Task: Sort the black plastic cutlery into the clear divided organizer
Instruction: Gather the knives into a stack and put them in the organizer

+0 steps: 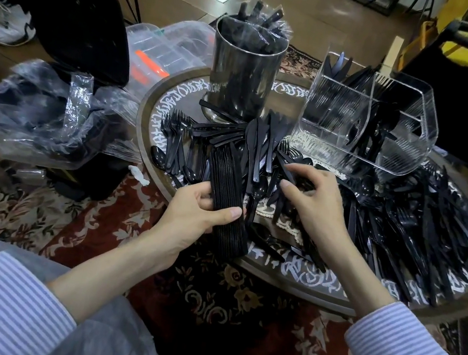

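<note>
My left hand (196, 211) grips a thick stack of black plastic knives (225, 182), held on edge above the table's near rim. My right hand (312, 199) reaches into the loose black cutlery (256, 150) at the table's middle, its fingers spread over knives and spoons; whether it pinches one I cannot tell. A large heap of mixed cutlery (423, 221) covers the right side. The clear divided organizer (408, 126) stands at the back right and holds forks, spoons and knives upright in separate compartments.
A shiny metal cylinder (243, 76) with wrapped cutlery stands at the back centre of the round patterned table (157, 108). Left of the table sit a bin lined with clear plastic (51, 115), clear plastic boxes (167, 48) and a black chair (77, 14).
</note>
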